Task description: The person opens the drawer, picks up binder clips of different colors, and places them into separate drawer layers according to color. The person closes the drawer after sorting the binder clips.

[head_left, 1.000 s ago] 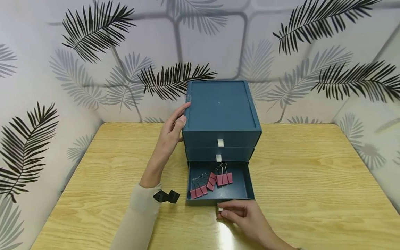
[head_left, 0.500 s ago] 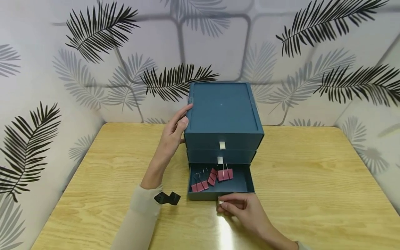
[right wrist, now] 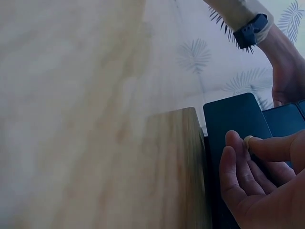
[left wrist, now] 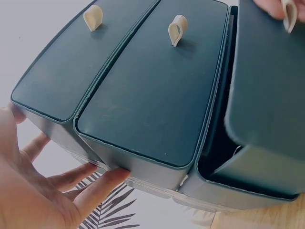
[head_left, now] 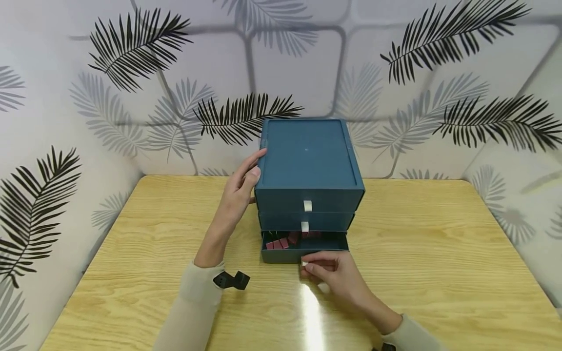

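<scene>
A dark blue drawer box [head_left: 307,156] with three stacked drawers stands on the table. Its bottom drawer [head_left: 281,256] is partly out, with several pink binder clips [head_left: 277,243] inside; the farther ones are half hidden under the drawer above. My right hand [head_left: 335,273] pinches the drawer's pale pull tab [right wrist: 248,141] between thumb and finger. Against the box's left side rests my left hand [head_left: 234,195], its fingers [left wrist: 102,188] spread and fairly straight along the side wall. The upper two drawers are closed, each with a white tab [head_left: 308,205].
The box stands on a wooden table [head_left: 417,253] near its back edge. Behind it hangs a pale backdrop [head_left: 298,63] printed with black and grey leaves. A small black device [head_left: 232,280] is strapped at the left wrist.
The bottom drawer has slid inward, away from me, with my right hand moving along on its tab. Less of the clips shows now. My left hand has stayed at the box's side.
</scene>
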The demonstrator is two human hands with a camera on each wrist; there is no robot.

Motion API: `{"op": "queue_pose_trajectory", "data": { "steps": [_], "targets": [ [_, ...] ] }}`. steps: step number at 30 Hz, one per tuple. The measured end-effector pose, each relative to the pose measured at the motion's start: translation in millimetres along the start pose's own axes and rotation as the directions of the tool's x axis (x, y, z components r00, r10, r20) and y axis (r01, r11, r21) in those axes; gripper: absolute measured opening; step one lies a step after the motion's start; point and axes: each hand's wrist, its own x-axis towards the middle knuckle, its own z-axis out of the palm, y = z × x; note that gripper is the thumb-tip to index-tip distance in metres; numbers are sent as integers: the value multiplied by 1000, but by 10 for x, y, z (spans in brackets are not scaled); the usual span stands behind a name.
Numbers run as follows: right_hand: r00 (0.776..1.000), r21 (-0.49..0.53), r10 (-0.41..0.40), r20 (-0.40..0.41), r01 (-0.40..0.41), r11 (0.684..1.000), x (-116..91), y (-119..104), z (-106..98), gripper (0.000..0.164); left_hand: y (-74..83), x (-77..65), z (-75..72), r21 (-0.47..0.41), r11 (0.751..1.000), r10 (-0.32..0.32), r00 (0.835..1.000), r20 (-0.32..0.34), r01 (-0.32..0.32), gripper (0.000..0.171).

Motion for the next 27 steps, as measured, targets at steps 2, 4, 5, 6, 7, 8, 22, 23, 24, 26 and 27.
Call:
{"op": "queue_pose_trajectory", "data": {
  "steps": [2, 4, 5, 6, 7, 8, 22, 23, 24, 26, 27],
  "targets": [
    [1000, 3, -16, 0, 16, 1000, 54, 3, -7, 22, 1, 1, -8, 1, 1000, -6, 1000, 2, 6, 48],
    [1000, -4, -25, -3, 25, 1000, 103, 0, -13, 22, 3, 4, -14, 0, 1000, -9, 1000, 3, 9, 48],
    [1000, -5, -27, -3, 27, 1000, 126, -1, -19, 22, 2, 8, -16, 3, 1000, -6, 1000, 4, 6, 48],
    [1000, -9, -29, -4, 29, 1000, 148, -3, -23, 22, 4, 12, -16, 7, 1000, -1, 1000, 4, 1, 48],
    [1000, -6, -26, -6, 26, 1000, 169, -6, -28, 22, 10, 13, -16, 8, 1000, 2, 1000, 3, -2, 48],
    [1000, -14, -30, -9, 30, 999, 188, -6, -34, 22, 13, 15, -16, 10, 1000, 4, 1000, 3, -4, 48],
    [1000, 8, -22, -19, 22, 1000, 366, 8, -97, 24, 9, 17, -13, -7, 1000, -21, 1000, 0, 21, 48],
    [1000, 7, -19, -22, 19, 1000, 373, 10, -99, 24, 7, 16, -10, -8, 1000, -21, 1000, 0, 21, 48],
    [1000, 5, -17, -24, 17, 1000, 378, 11, -102, 24, 5, 15, -9, -9, 1000, -19, 1000, 1, 19, 48],
    [1000, 8, -10, -28, 10, 1000, 386, 15, -108, 24, 0, 16, -3, -11, 1000, -18, 1000, 2, 18, 48],
    [1000, 10, -4, -30, 4, 1000, 389, 17, -111, 24, -3, 17, -2, -11, 1000, -17, 1000, 3, 17, 48]
  ]
}}
